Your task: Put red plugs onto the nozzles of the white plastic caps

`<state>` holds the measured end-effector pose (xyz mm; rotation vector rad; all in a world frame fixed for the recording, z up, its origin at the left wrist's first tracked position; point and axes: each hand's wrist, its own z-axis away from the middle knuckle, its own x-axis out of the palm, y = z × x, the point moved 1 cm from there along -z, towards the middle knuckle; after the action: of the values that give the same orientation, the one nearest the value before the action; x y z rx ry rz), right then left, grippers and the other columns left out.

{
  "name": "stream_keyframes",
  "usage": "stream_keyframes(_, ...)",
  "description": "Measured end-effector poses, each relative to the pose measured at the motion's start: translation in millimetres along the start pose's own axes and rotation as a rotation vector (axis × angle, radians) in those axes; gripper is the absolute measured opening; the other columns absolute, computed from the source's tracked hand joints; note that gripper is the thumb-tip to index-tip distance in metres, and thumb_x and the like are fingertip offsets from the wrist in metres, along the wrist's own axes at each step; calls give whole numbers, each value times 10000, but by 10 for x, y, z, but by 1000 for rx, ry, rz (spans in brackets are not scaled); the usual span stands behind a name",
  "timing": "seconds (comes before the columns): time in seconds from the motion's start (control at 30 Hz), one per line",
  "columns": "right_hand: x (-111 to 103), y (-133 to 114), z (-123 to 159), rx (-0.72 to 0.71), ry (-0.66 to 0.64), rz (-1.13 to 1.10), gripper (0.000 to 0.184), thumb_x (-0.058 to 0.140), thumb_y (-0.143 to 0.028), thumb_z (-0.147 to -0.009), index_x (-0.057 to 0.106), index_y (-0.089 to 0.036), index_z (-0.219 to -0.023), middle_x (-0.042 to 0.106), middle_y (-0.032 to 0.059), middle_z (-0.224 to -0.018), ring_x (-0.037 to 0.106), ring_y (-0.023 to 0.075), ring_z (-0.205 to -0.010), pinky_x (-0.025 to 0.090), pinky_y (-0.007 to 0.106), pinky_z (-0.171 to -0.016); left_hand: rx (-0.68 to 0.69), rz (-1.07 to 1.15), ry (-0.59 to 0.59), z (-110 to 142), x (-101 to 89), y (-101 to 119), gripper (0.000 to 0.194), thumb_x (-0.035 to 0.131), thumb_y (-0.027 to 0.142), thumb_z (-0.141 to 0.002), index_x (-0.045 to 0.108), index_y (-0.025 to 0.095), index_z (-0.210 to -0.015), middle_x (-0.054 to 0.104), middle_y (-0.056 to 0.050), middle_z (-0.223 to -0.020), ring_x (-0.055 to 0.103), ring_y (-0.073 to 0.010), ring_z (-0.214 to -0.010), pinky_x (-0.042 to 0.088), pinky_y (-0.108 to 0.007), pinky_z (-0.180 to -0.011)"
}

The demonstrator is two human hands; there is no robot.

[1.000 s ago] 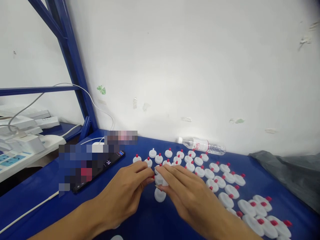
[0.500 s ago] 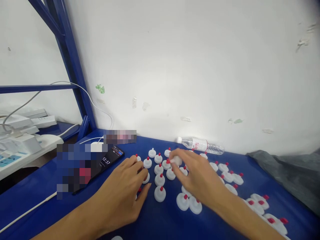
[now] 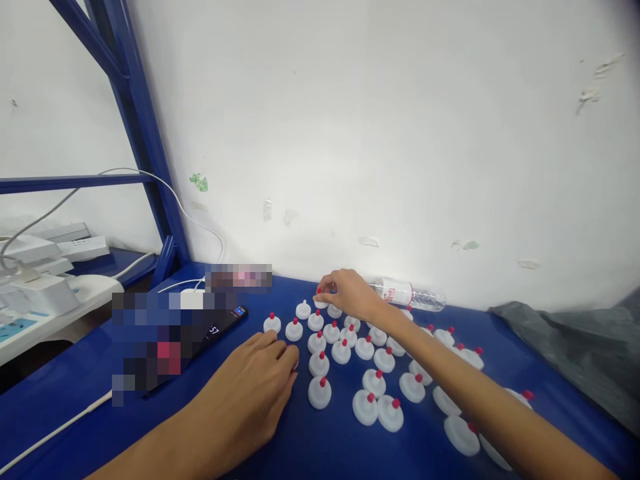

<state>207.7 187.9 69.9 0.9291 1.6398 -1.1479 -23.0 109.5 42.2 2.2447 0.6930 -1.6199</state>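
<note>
Many white round spouted caps with small red tips stand on the blue tabletop (image 3: 300,447). Toward the back, my right hand (image 3: 350,293) pinches one red-tipped cap (image 3: 321,303) between thumb and fingers, at or just above the surface. My left hand (image 3: 250,383) rests low on the left with its fingers curled in and the thumb drawn close. A sliver of a white cap (image 3: 296,360) shows at its fingertips; the rest is hidden. Nearby are an upright cap (image 3: 294,330) and a cap with a bare white spout (image 3: 303,310).
A clear plastic bottle (image 3: 410,294) lies along the wall. Dark grey sheeting (image 3: 565,347) covers the right edge. To the left are a phone (image 3: 220,333), a white cable (image 3: 55,430), a power strip (image 3: 95,293) and a blue metal frame (image 3: 145,120).
My right hand has moved left and back with a cap in its pinch, uncovering caps in the middle. My left thumb has closed nearer its fingers; that hand otherwise stays about where it was.
</note>
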Motion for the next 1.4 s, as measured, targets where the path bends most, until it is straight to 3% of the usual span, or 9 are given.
stream_keyframes(0.1,34,22,16,-4,-54,2,279,643,-427,-978,680,-165,-1068,714,46,-1046,691,177,-908,572,401,-852,-31,145,24,-21,-45,-2,218,438,117,-984,630,179,-903,655,-50,-814,618,-245,-763,514,-393,-701)
stream_keyframes(0.3,-53,-121,159,-79,55,-6,310,556,-465,-1016,735,-228,-1105,751,76,-1094,646,244,-1132,485,412,-998,-7,240,216,-11,-51,-66,148,519,122,-990,630,192,-1058,692,-24,-909,661,-218,-842,532,-453,-918)
stream_keyframes(0.53,91,-191,-55,-131,-7,15,294,656,-394,-972,660,-175,-1167,673,76,-1212,664,222,-1066,551,462,-936,6,212,350,-36,-26,-143,130,521,150,-1012,636,210,-1024,700,-11,-881,670,-202,-802,562,-346,-731)
stream_keyframes(0.63,74,-204,-65,-132,13,-58,243,655,-364,-973,669,-169,-1116,697,65,-1140,678,209,-1022,560,434,-912,10,200,396,-34,-48,-161,145,506,152,-1023,635,210,-1055,710,-17,-932,682,-189,-825,559,-320,-719)
stream_keyframes(0.8,-217,-356,328,-86,127,-254,144,463,-289,-1050,581,-213,-1077,747,46,-1008,712,168,-912,552,296,-753,6,174,497,-34,-112,-154,159,532,168,-1027,624,200,-1152,719,-26,-999,678,-168,-862,551,-303,-776)
stream_keyframes(0.93,-372,-497,840,-71,147,-304,91,556,-330,-1014,610,-261,-991,729,-6,-967,692,174,-920,540,318,-776,47,236,550,-24,-144,-86,128,565,141,-1012,637,199,-1101,727,-14,-989,675,-141,-871,536,-282,-837)
stream_keyframes(1.03,-296,-560,1165,-82,197,-268,51,659,-306,-964,643,-299,-1012,714,-28,-1001,668,185,-950,517,364,-872,87,294,545,12,-126,-14,158,597,107,-990,644,206,-1104,733,-3,-977,659,-127,-847,516,-277,-838)
stream_keyframes(1.13,-142,-600,1355,-131,200,-277,190,736,-313,-920,620,-330,-1070,706,-53,-1078,667,173,-1008,511,335,-908,143,321,528,60,-82,45,235,609,75,-972,643,212,-1159,734,-15,-995,634,-142,-839,473,-310,-788)
stream_keyframes(1.4,17,-639,1424,-138,195,-380,378,835,-294,-822,541,-310,-1059,697,-87,-970,700,128,-835,535,236,-740,217,387,397,83,-19,89,271,525,22,-987,636,211,-1147,710,-17,-995,590,-143,-827,402,-324,-779)
